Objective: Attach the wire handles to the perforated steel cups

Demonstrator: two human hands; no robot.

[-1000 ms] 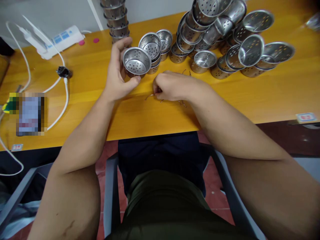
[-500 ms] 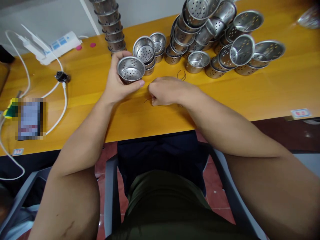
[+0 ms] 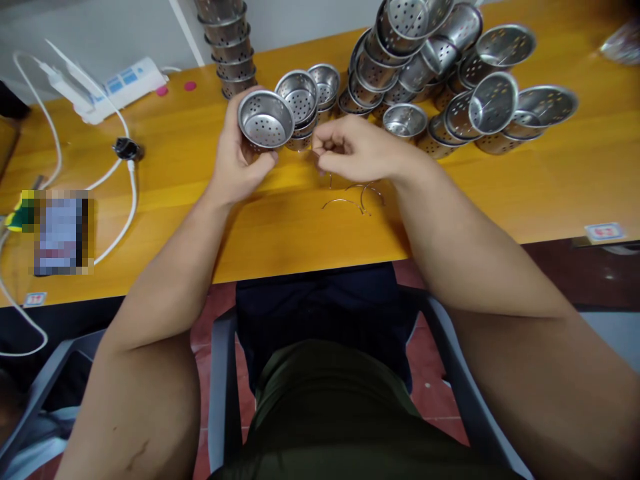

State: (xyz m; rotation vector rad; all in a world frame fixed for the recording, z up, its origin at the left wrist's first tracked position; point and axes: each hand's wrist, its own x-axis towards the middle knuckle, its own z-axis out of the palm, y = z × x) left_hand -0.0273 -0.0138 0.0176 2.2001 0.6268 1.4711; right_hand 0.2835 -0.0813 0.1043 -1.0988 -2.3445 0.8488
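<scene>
My left hand is wrapped round a perforated metal cup, tilted so its open mouth faces me, just above the table. To the right of it, my right hand is closed in a pinch. A thin wire shows below its fingers and seems to be held there, though the fingertips partly hide it. Several thin curved wires lie on the table beneath that hand. Behind the held cup stands a short stack of similar cups, with another small stack beside it.
A tall cup stack rises at the back left. Many perforated cups are piled at the back right, and a single low cup stands in front. A power strip, white cables and a phone occupy the left of the yellow table.
My right hand has lifted off the table, moving away from me and slightly right, uncovering the curved wires. The cup in my left hand has risen slightly and tilted further towards me.
</scene>
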